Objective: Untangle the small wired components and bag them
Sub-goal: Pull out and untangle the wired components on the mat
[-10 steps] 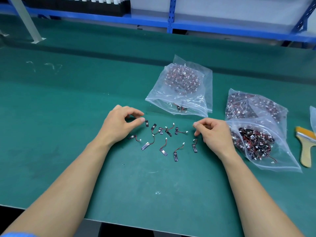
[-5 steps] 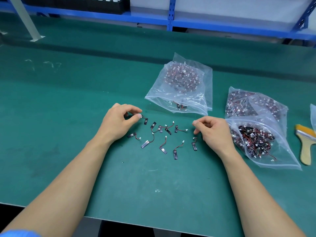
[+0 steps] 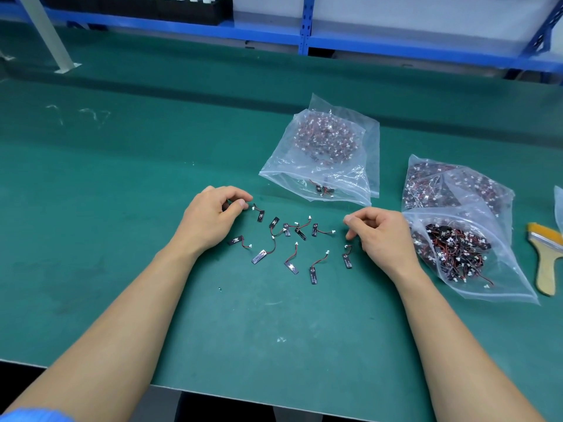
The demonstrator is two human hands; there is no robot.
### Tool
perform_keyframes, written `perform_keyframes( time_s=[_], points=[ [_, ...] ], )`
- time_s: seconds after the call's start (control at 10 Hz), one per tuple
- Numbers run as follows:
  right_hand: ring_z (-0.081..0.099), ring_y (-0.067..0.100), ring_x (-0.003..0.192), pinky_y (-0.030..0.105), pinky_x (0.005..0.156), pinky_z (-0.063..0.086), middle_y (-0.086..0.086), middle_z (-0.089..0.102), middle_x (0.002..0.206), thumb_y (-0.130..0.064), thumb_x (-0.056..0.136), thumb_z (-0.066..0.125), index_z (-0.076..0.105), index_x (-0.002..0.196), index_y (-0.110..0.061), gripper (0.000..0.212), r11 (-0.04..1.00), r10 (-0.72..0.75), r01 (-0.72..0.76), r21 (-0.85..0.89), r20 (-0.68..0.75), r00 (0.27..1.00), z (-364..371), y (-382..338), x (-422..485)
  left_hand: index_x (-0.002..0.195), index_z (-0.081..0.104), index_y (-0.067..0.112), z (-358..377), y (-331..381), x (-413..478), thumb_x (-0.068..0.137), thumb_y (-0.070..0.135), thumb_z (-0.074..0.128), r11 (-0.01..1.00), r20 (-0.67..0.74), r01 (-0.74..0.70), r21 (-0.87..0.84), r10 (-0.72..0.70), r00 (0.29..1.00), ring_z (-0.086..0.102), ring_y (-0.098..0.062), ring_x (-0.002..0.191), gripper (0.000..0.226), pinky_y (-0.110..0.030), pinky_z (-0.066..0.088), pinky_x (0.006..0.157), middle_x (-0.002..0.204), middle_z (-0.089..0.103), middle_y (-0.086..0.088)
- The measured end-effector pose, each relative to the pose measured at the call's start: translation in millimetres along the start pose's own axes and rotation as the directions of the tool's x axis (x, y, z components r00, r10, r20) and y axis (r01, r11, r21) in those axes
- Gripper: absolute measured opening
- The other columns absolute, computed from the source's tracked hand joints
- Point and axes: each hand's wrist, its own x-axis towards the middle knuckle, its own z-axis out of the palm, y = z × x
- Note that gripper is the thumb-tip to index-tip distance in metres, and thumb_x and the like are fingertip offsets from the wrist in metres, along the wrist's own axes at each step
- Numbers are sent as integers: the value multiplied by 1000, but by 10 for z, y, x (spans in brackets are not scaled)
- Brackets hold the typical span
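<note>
Broadly, I log nothing of substance changed over the last second.

- Table [image 3: 122, 208]: the green surface lies as it did a second ago; only my view has tipped a little. There is wide bare room to the left and towards me. The near edge runs well behind the wrists, so I judge nothing is at risk of rolling off.
- Right-hand bags: the front bag [image 3: 511, 287], full of tangled stock, has not moved, with a second filled bag [image 3: 499, 193] tucked behind it. They close off the right side, touching or nearly touching the right wrist.
- Far bag [image 3: 359, 138]: unmoved, with its mouth towards the work and a few pieces just inside. I take it for the receiving bag. The lane to it is short and unobstructed.
- Left hand [image 3: 210, 217]: it has stayed at the left of the scatter, thumb against forefinger. I cannot tell whether it pinches anything.
- Right hand [image 3: 380, 236]: also unmoved, fingers curled in, nothing visible between thumb and forefinger. The hands are well apart.
- Brush [image 3: 545, 257]: idle at the far right, clear of the work.
- Loose components [image 3: 313, 274]: roughly a dozen lie separated between the hands, in the same layout as before. None have been bagged in this interval, so the step has stalled at pick-up.
- Nearest pieces: one [image 3: 259, 215] just beside the left thumb, another [image 3: 347, 260] just beside the right hand.
</note>
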Motion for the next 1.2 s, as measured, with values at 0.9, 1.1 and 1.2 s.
perform_keyframes(
  time_s=[0.9, 1.1, 1.2],
  points=[
    [44, 4, 43, 26, 56, 37, -2, 72, 63, -24, 91, 68, 73, 70, -22, 21, 1000, 1, -1, 3, 5, 1000, 0, 6, 5, 104, 69, 39, -4, 23, -9, 98, 24, 57, 1000, 7, 23, -2, -23, 1000, 49, -4, 92, 20, -38, 47, 86, 94, 72, 12],
    [44, 2, 43, 26, 56, 37, -2, 72, 63, -24, 91, 69, 73, 70, -22, 21, 1000, -3, 3, -2, 2, 1000, 4, 7, 4, 101, 68, 43, -4, 21, -8, 98, 23, 57, 1000, 8, 24, -10, -24, 1000, 49, -1, 93, 22, -36, 46, 85, 93, 72, 14],
    [44, 3, 43, 27, 57, 37, -2, 71, 62, -24, 90, 69, 73, 70, -22, 21, 1000, 2, -2, 9, 3, 1000, 4, 13, 4, 101, 69, 42, -1, 26, -14, 98, 22, 58, 999, 5, 29, -22, -29, 1000, 49, -1, 92, 23, -36, 47, 85, 91, 71, 16]
  ],
)
